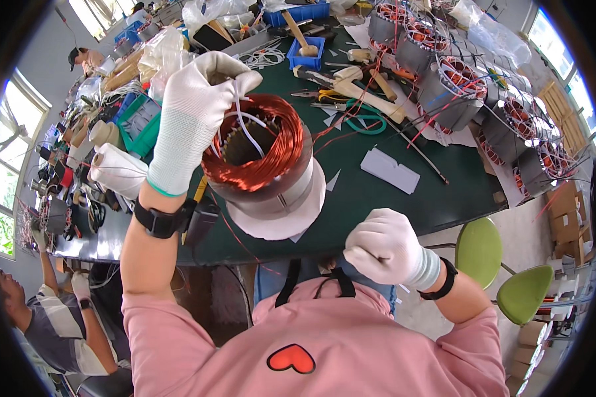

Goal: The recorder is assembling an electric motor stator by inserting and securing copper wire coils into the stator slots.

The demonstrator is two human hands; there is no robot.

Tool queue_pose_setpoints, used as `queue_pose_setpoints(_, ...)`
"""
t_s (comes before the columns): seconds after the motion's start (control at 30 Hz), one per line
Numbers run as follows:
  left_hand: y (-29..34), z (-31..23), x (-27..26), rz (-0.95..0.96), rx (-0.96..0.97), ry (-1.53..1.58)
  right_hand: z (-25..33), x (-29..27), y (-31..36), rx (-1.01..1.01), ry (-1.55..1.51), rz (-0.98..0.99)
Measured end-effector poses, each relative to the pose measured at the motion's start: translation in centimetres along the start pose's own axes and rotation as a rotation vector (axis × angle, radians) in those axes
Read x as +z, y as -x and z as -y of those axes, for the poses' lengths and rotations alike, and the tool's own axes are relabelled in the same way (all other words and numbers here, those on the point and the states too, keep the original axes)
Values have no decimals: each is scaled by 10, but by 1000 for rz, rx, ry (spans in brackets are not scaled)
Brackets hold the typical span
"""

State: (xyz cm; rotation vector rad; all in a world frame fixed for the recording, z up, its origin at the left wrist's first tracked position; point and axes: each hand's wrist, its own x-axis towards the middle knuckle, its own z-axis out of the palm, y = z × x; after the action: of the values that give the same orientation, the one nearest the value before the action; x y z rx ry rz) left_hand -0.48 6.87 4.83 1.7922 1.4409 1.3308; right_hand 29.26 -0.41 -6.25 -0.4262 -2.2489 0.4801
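Observation:
My left hand [212, 86], in a white glove, is raised over the far left rim of a motor stator [271, 192]. Its fingers pinch a white cord [244, 129], which drops into the stator's open middle. A thick ring of copper windings [285, 142] crowns the stator, which stands upright on a round white pad [265, 228]. Near the table's front edge, my gloved right hand [381, 245] is curled into a fist, apart from the stator. Whatever that fist may hold is hidden.
Right of the stator lie a white paper piece [389, 170], green-handled scissors [365, 119] and a mallet [357, 89]. Several wound stators [451, 96] line the right side. A cone of white thread [118, 171] and a green bin [139, 124] are at left. A co-worker [53, 317] sits lower left.

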Motion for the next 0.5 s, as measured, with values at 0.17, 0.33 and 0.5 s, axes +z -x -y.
queue_pose_setpoints(0.17, 57, -10, -22, -374, 308, -305, 6, 1, 25, 570, -304, -43)
queue_pose_setpoints(0.33, 109, -8, 18, -107, 585, -824, -37, 14, -18, 724, -902, -213)
queue_pose_setpoints(0.5, 89, 5, 29, 81, 302, -904, -37, 12, -82, 716, -1029, -405)
